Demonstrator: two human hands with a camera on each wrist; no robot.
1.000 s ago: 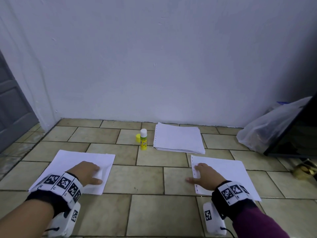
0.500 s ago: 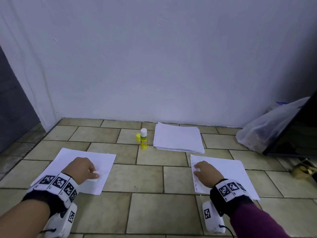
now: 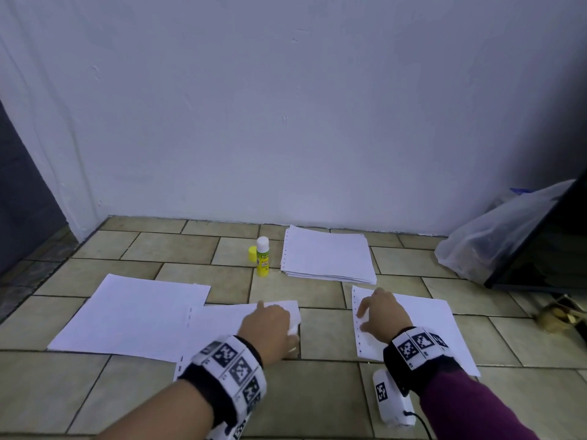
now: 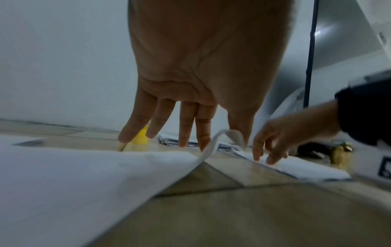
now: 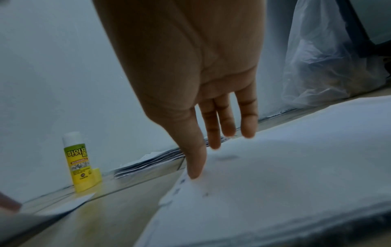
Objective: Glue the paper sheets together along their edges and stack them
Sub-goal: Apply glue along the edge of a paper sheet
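The thin white paper sheets (image 3: pixel 133 312) look matt and limp. The beige ceramic floor tiles (image 3: pixel 190 249), at twelve o'clock from them, show a faint sheen. The yellow plastic glue stick (image 3: pixel 263 260) is glossy; the translucent plastic bag (image 3: pixel 486 239) is crinkled.

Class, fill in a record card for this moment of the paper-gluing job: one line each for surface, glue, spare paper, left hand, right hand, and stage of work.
surface: tiled floor by a white wall
glue: glue stick upright, its yellow cap off beside it
spare paper: paper stack right of the glue
left hand: left hand pinches the curled edge of a loose sheet overlapping the left sheet
right hand: right hand fingertips press the right sheet near its punched edge
stage: sheets not yet joined
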